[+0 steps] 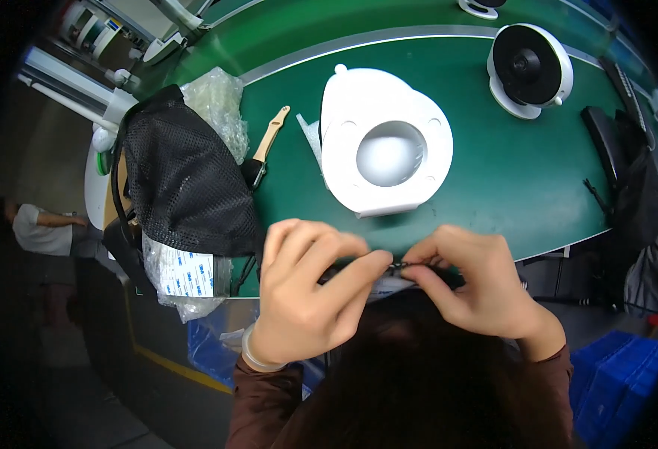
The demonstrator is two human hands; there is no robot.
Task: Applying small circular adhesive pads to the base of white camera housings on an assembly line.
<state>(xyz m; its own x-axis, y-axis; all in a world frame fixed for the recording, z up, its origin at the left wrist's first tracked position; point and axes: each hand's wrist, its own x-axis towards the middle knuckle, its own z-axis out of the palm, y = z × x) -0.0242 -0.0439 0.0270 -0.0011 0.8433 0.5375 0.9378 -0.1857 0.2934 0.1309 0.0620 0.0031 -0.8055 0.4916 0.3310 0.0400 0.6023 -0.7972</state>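
At the far left, past the table (486, 187), a person (48, 228) could be seen near the rim. A black mesh bag (187, 187) slumped over the table's left end. Bubble wrap (220, 108) poked out behind it, and a white and blue sheet (188, 275) showed below it. A tan strip (271, 133) lay just right of the bag. The left hand (317, 292) was bent, its fingertips pinching a small dark thing (398, 266). This was at the table's near edge, between the two hands. A white shell (391, 153) with a round hollow sat just behind it. The right hand (475, 284) pinched the dark thing too, with thumb and finger. Farther right stood a round device (523, 63), and black gear (606, 142) lay at the table's end. Blue plastic (620, 374) was down low.

The bag hid part of the wrap. Fingers and dark hair (411, 374) covered most of the dark thing, so its shape was hard to tell. The rim cut off the black gear.
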